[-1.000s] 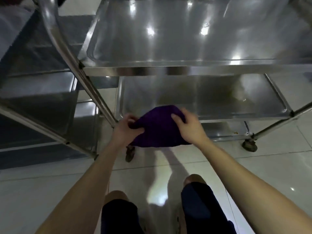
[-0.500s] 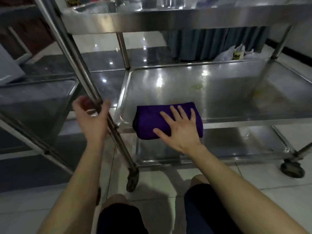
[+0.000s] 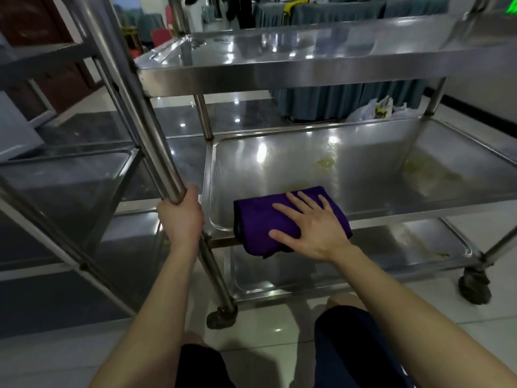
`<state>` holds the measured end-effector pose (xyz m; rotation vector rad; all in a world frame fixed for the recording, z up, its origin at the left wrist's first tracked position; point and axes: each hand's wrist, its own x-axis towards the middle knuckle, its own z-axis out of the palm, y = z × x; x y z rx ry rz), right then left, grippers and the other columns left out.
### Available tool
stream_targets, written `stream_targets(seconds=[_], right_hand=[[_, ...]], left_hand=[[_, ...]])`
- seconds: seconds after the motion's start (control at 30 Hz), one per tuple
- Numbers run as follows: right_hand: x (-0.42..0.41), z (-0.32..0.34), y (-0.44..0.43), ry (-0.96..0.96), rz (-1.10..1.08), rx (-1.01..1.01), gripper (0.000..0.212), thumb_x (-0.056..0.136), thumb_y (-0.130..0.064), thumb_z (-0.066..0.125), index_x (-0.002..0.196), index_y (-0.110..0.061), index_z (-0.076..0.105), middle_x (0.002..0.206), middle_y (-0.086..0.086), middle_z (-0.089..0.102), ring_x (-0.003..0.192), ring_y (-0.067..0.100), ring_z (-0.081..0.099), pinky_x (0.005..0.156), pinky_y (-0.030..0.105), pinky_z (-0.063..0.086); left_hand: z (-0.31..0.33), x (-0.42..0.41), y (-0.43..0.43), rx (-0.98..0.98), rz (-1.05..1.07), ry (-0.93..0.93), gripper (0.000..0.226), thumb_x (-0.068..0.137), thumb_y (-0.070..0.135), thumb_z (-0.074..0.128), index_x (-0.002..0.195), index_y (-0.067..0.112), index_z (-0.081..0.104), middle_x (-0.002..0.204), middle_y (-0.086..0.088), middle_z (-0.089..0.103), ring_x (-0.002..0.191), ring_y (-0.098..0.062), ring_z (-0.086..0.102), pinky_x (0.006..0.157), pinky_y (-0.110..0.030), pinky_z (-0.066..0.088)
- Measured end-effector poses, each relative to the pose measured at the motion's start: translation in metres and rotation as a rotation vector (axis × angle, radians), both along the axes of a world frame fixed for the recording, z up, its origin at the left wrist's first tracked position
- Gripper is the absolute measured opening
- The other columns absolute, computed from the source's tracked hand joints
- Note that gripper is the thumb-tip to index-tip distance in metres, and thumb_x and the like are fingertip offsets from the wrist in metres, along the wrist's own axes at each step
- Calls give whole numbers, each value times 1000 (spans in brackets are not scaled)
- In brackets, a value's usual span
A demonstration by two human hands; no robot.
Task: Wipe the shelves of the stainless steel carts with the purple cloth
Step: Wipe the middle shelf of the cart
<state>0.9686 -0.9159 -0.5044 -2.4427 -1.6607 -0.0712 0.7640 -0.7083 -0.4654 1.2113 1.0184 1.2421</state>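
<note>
The purple cloth (image 3: 260,217), folded into a thick pad, lies at the near left corner of the middle shelf (image 3: 363,175), its near fold drooping over that shelf's front rim. The right hand (image 3: 313,225) presses flat on top of it, fingers straight and spread, so there is no closed grip there, only palm pressure. At the middle shelf's left front corner the left hand (image 3: 181,217) has a full grip round the upright post (image 3: 156,152), apparently to steady the cart. The wipe of this shelf looks barely begun: yellowish smears (image 3: 326,163) lie on the middle shelf beyond the cloth, and a wider patch sits toward its far right, none of it reached yet. Below the middle shelf, the bottom shelf (image 3: 391,247) shows a small stain near its right end, so that probably needs wiping too. Above the middle shelf, the top shelf (image 3: 307,54) gleams, but glare makes it impossible to judge whether it is clean. Left of the middle shelf stands a second cart (image 3: 70,175), dim and cut off by the frame, its condition unreadable. The cloth's underside and the metal beneath it are hidden.
</note>
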Motion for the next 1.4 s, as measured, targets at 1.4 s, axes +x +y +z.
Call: stream_targets(seconds=[1.4], right_hand=[[200, 12, 5, 204, -311, -255, 92, 87, -99, 17, 168, -58, 2, 182, -4, -7, 168, 25, -10, 128, 66, -13]], left_hand=[[-4, 6, 30, 4, -25, -89, 32, 73, 26, 72, 51, 20, 49, 50, -5, 41, 40, -22, 35, 47, -32, 32]])
